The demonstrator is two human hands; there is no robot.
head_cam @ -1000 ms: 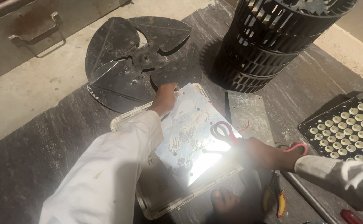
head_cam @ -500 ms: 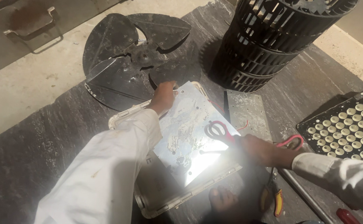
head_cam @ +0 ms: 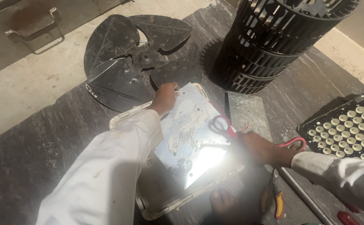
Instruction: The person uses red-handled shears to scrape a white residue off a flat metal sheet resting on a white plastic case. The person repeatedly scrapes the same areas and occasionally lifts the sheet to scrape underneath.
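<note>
Pinning the shiny metal plate (head_cam: 190, 133) mid-frame, left hand (head_cam: 165, 96) fingers press its top edge; right hand (head_cam: 265, 148) grips red-handled scissors (head_cam: 225, 127) tightly.

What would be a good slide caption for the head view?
Left hand steadies a shiny metal plate while right hand rests beside red-handled scissors, near a fan blade.

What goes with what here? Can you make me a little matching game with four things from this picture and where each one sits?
Things:
1. fan blade
2. blower wheel
3. scissors
4. LED board

Places:
A. at the right edge
B. lying on the shiny metal plate
C. top right, standing upright
D. flat, just beyond the left hand

Pairs: 1-D, 2-C, 3-B, 4-A
</note>
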